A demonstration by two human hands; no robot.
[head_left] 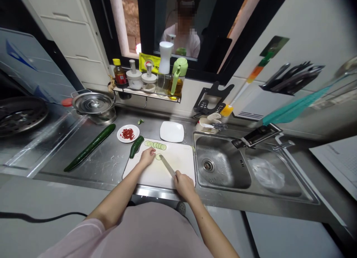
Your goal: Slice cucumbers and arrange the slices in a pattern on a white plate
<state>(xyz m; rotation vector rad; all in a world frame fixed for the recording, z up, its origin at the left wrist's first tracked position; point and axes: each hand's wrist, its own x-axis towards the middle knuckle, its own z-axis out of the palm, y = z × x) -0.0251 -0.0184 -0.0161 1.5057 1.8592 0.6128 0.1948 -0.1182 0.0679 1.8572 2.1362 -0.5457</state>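
Note:
My right hand (184,184) is closed round the handle of a kitchen knife (168,166), whose blade slants up and left over a white cutting board (182,155). The blade's tip touches or overlaps a single round cucumber slice (158,157). My left hand (147,157) hovers at or rests on the board just left of that slice, its fingers loosely curled and apart with nothing visible in them. Beyond it, a row of overlapping cucumber slices (155,144) lies along the board's far side. A cut cucumber piece (136,147) sits at the board's upper left corner.
A whole cucumber (90,148) lies on the steel counter at left. Behind the board are a plate of chopped red pieces (128,134) and a white square plate (171,131). A sink (223,165) adjoins on the right. A lidded pot (96,105) stands back left.

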